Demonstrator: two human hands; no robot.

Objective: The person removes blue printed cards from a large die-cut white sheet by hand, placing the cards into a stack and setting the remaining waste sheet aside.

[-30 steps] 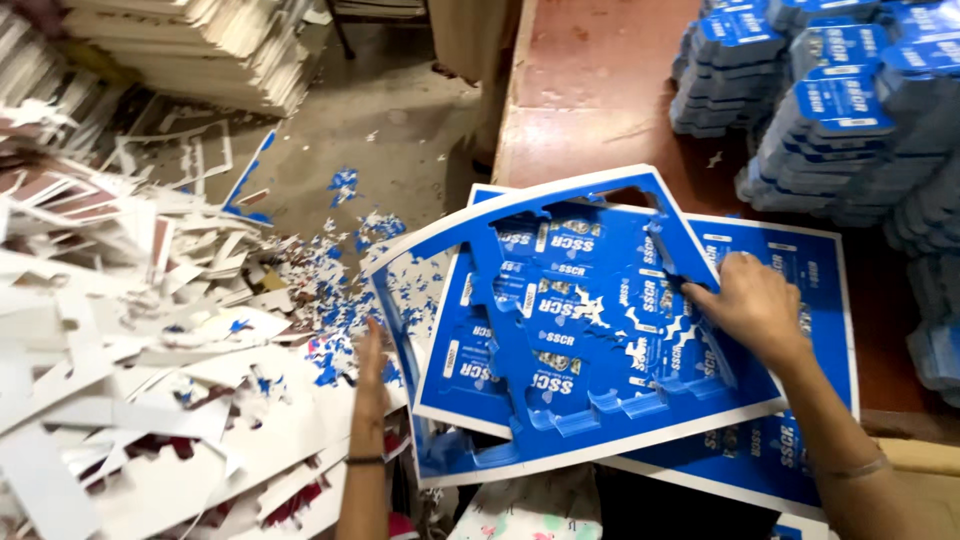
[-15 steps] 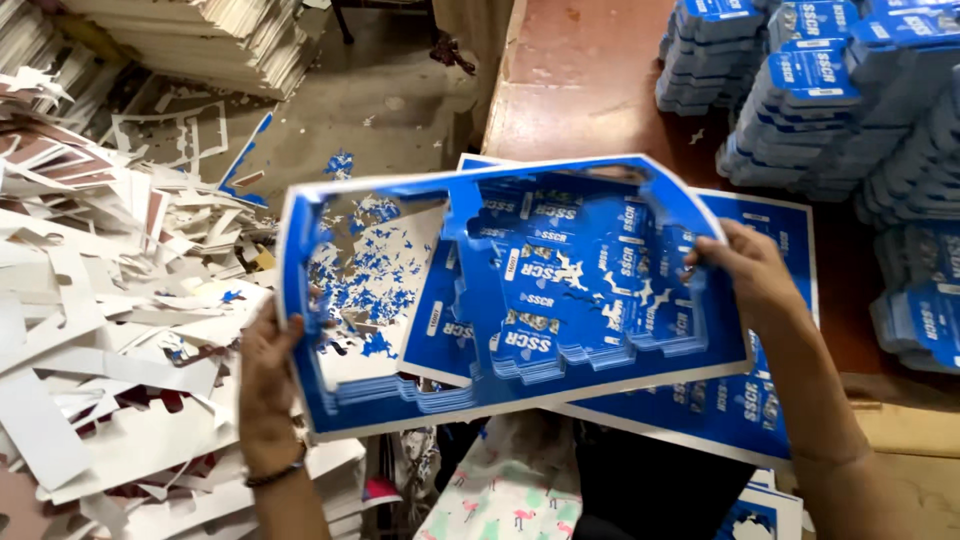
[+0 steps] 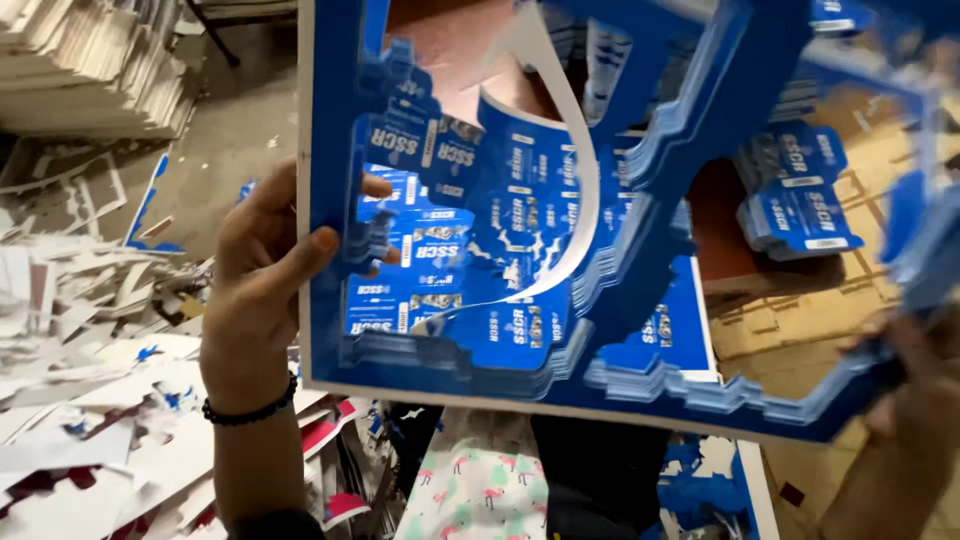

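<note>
Both hands were clamped on the same thing, a thick stack of blue printed die-cut cardboard sheets [image 3: 520, 370] with the box shapes punched out of it, lifted up right in front of the camera and tilted. Left hand [image 3: 262, 285] had the left edge pinched, thumb on the front face and fingertips poking through a cutout, black beaded bracelet [image 3: 250, 410] on the wrist. Right hand [image 3: 915, 375] gripped the lower right corner, though it was blurry enough that I couldn't make out the fingers properly. One punched blue carton blank [image 3: 500, 230] hung loose in the middle opening, its white back curling forward. Through the holes you could see the reddish-brown tabletop [image 3: 450, 40] and piles of finished blue flat cartons [image 3: 800, 205] stacked over brown corrugated cardboard [image 3: 800, 320]. Off to the left, the floor was buried in white and blue cardboard offcuts [image 3: 90, 400], with a stack of pale board sheets [image 3: 90, 60] further back. Below the stack was a bit of flamingo-print fabric [image 3: 470, 485].
</note>
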